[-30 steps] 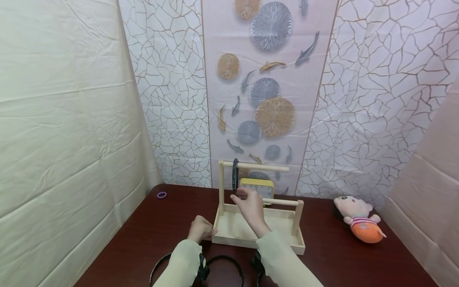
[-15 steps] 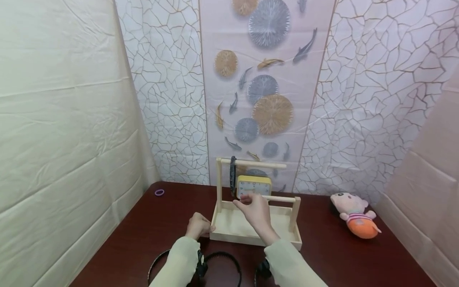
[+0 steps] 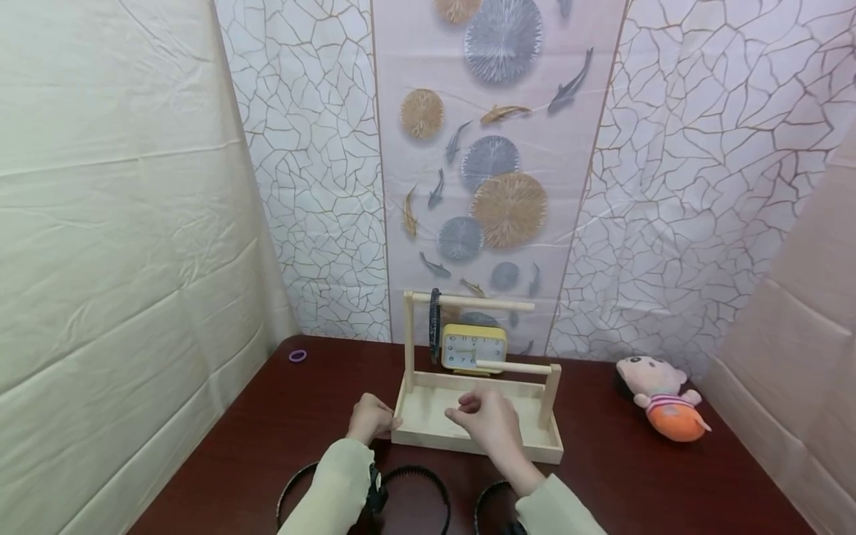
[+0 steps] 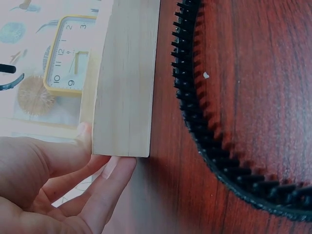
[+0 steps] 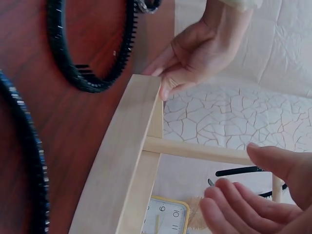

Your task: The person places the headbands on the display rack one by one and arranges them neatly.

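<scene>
In the head view a pale wooden stand [image 3: 441, 443] has a tray base and two bars at different heights. A dark toothed headband [image 3: 435, 327] hangs on its upper bar, near the left post. My left hand [image 3: 370, 418] pinches the stand's front left corner, thumb on one side and fingertips at the other, as the left wrist view shows. Over the tray floats my right hand [image 3: 491, 423], fingers loosely bent with nothing between them. A black headband [image 4: 197, 136] lies on the table in front of the stand.
Two more headbands, one at left [image 3: 284, 494] and another at right [image 3: 478, 505], lie by my forearms. Behind the stand is a yellow clock [image 3: 461, 349]. A plush doll [image 3: 669, 409] lies at the right, a purple ring [image 3: 294, 360] at the back left.
My right hand has drawn back from beside the hanging headband, down and toward me over the tray. The left hand keeps its hold on the corner; the headband stays on the bar.
</scene>
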The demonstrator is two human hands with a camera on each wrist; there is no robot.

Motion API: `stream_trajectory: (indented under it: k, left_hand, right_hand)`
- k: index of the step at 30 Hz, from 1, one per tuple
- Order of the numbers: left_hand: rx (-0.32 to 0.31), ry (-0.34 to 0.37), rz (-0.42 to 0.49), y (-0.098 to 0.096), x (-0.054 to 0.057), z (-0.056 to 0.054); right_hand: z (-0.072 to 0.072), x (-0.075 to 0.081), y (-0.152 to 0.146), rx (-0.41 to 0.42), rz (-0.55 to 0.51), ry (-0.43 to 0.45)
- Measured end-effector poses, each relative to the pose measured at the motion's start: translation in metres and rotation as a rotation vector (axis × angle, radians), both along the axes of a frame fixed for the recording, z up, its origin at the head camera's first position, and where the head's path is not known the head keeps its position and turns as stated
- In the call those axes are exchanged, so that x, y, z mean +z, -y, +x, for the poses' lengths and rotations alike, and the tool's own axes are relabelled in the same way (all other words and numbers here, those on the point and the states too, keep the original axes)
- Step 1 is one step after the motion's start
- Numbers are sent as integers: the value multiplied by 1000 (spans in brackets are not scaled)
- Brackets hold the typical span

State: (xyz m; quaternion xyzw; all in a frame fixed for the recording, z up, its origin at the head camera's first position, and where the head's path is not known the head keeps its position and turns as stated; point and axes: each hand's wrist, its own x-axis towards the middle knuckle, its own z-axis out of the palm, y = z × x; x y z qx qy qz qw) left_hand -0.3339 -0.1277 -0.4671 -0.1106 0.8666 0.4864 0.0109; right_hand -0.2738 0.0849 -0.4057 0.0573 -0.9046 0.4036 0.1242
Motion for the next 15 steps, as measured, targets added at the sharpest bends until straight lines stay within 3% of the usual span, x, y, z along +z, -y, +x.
stream_trajectory:
  k: [8,15]
  left_hand:
    - [-5,10,28,0,1,1]
    - [-4,6,-11,-1,0,-1]
  right_hand:
    - [24,-10,-13,67,48,60]
    - [49,-20,-23,146,62,120]
